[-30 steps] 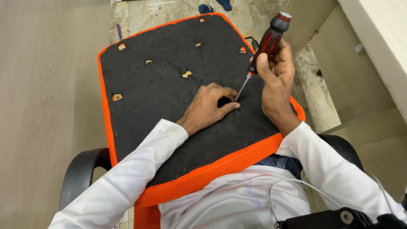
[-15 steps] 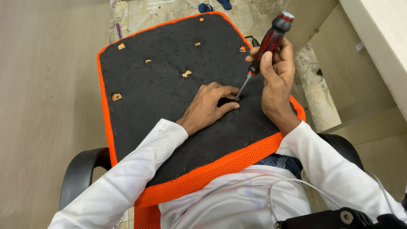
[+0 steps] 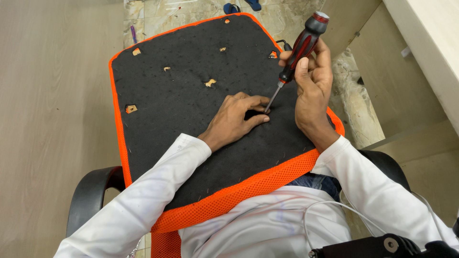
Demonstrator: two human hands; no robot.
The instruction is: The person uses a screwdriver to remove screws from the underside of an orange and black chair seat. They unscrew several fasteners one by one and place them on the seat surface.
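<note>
An upturned chair seat (image 3: 181, 100) lies across my lap, its underside covered in black fabric with an orange mesh border. My right hand (image 3: 313, 88) grips a screwdriver (image 3: 299, 50) with a red and black handle, tilted, its metal tip down on the fabric. My left hand (image 3: 236, 119) rests flat on the black fabric, thumb and forefinger spread around the spot where the tip touches. Whatever sits under the tip is too small to make out. Several small holes in the fabric show pale wood beneath.
A black chair armrest (image 3: 88, 193) curves at the lower left. Pale wooden boards stand on the left and a light panel (image 3: 425, 43) on the right. On the marble floor beyond the seat lie a purple pen (image 3: 134, 34) and blue items (image 3: 232, 8).
My right hand has shifted its grip on the screwdriver handle, turning it slightly and moving a little up. My left hand and the seat stay put.
</note>
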